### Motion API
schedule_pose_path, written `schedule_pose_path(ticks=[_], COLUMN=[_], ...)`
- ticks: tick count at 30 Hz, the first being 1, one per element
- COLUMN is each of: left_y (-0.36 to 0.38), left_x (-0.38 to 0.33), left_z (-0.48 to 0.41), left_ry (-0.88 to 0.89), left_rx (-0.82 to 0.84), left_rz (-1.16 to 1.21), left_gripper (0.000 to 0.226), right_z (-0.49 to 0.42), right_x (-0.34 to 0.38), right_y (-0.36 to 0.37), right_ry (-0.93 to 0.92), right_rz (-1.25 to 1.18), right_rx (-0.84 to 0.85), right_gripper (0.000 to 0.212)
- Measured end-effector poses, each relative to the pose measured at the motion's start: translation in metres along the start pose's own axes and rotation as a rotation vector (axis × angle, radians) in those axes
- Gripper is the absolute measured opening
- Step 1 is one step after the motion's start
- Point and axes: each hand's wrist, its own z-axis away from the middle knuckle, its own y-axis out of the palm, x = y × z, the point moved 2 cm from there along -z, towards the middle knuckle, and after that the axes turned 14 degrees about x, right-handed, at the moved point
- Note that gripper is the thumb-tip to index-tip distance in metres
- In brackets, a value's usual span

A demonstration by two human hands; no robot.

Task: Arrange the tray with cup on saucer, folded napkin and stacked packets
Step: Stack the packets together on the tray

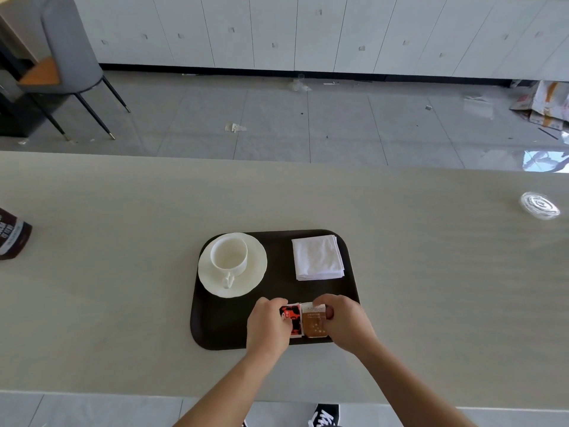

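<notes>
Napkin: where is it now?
Head view: the folded napkin lies in the tray's far right corner, right of the saucer, beyond the brown packet.

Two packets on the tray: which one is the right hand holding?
The brown packet, held by the right hand; the red-and-black packet beside it is in the left hand.

Tray [221, 322]: flat dark brown, near black, no pattern.
Cup [229, 252] and saucer [255, 272], 10 o'clock on tray: plain cream-white.
Napkin [317, 257], 2 o'clock: plain white.
Red packet [292, 318], 6 o'clock: red with black shapes, white edge.
Brown packet [314, 323], at its 3 o'clock: caramel brown, pale specks, light top band with dark lettering.
Table [123, 288]: pale beige, faint grain.
Bottle [12, 234], 9 o'clock of tray: dark brown, white print.
Chair [66, 41], 11 o'clock: grey, orange seat.
Floor [277, 118]: grey tiles.
</notes>
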Motion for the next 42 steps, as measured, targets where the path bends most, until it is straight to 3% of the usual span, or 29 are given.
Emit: schedule_pose_path(ticks=[42], left_y=[-0.0006], left_x=[0.0019], left_z=[0.0012], left_ry=[-0.023], left_rx=[0.016], left_rz=[0.087], left_gripper=[0.043], right_z=[0.0019], right_x=[-0.0023], right_y=[0.0068], right_ry=[-0.009], right_rz=[-0.014], right_rx=[-0.027], right_gripper=[0.037])
